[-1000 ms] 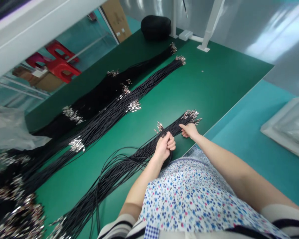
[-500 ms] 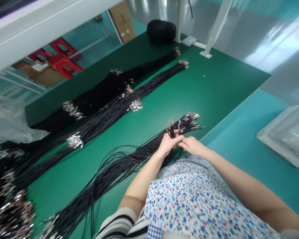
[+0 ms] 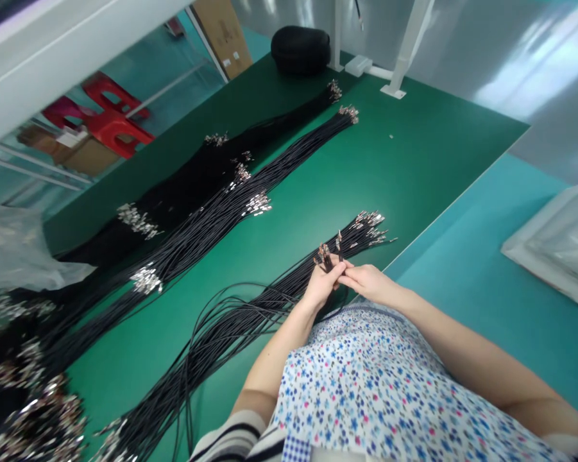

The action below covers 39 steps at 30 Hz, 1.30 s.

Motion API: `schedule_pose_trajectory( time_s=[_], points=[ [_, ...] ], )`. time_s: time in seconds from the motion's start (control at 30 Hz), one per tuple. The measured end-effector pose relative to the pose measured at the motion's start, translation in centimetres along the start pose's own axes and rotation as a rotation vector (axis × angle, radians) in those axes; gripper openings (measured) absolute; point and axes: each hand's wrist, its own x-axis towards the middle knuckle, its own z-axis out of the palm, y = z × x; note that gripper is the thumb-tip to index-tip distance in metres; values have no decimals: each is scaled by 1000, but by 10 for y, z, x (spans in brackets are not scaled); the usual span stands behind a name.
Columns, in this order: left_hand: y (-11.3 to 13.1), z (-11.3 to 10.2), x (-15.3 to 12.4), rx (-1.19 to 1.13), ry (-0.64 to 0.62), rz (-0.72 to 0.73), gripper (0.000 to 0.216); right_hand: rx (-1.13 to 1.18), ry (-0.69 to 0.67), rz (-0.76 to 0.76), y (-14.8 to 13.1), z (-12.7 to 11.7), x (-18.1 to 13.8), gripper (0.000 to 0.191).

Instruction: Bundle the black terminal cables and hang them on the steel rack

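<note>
Closed firmly, the left hand [image 3: 320,283] grips a small cluster of black cables [image 3: 326,258] with its metal tips upward, just beyond the floral apron [image 3: 365,378]. Fingertips of the right hand [image 3: 368,281] meet it at the thumb; 1 separate cable end [image 3: 339,240] stands between the 2 hands, and whether the right fingers pinch it cannot be told. Progress is judged partial: a small portion is gathered and held up, while the bulk of the near bundle [image 3: 231,327] lies on the green table [image 3: 437,154], gripped by neither hand. Condition of the held cluster: dark, slim, tips coppery and slightly uneven in height. Condition of the near bundle: it passes beneath the hands from 8 o'clock to 1 o'clock, bright ends fanned out at the 1 o'clock tip, several strands bowing loosely out of line at 9 o'clock. Beyond it, from 8 o'clock round to 12 o'clock, lie the middle bundles [image 3: 206,237], straighter, with overlapping clusters of silver ends. Farther back, the rear bundles [image 3: 183,183] form a dense black mass, individual strands indistinct. Farthest on the table, near 12 o'clock, sits a black case [image 3: 301,50].
</note>
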Motion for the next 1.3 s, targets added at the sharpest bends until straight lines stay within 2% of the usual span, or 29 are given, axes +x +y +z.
schedule_pose_trajectory(
  time_s=[0.07, 0.13, 0.23, 0.3, 0.33, 0.4, 0.47, 0.63, 0.87, 1.0, 1.1, 1.13, 1.2, 1.27, 1.3],
  points=[
    [0, -2, 1, -19, 25, 29, 34, 185, -44, 87, 7, -9, 4, 28],
    [2, -3, 2, -49, 0, 29, 34, 361, 58, 141, 14, -17, 13, 24],
    [6, -3, 2, -105, -112, -20, 34, 418, 239, 43, 15, -19, 38, 39],
    [9, -3, -2, -138, -221, -76, 35, 420, 278, 31, 12, -14, 55, 19],
    [12, -5, -6, -156, -291, -110, 35, 454, 325, 105, 13, -10, 61, 9],
    [17, -11, -16, -207, -434, -180, 37, 556, 447, 335, 19, -5, 68, 19],
    [22, -20, -24, -293, -487, -218, 40, 645, 525, 534, 32, -3, 67, 18],
    [30, -29, -15, -482, -243, -157, 35, 710, 509, 683, 65, -8, 61, 17],
    [23, -11, 13, -383, -114, -224, 35, 594, 519, 754, 76, -21, 89, 26],
    [25, -11, 14, -349, -48, -162, 30, 566, 509, 726, 63, -23, 79, 20],
    [31, -9, 15, -238, 37, -74, 29, 576, 488, 602, 36, -23, 56, 16],
    [33, -8, 16, -162, 51, -48, 33, 576, 427, 525, 24, -24, 47, 15],
    [37, -4, 17, 43, 23, 8, 47, 555, 214, 358, 1, -25, 31, 14],
    [37, 0, 17, 264, -86, 80, 59, 487, 26, 235, -20, -25, 19, 14],
    [37, 2, 17, 357, -151, 111, 57, 445, -19, 211, -27, -26, 16, 16]
  ],
)
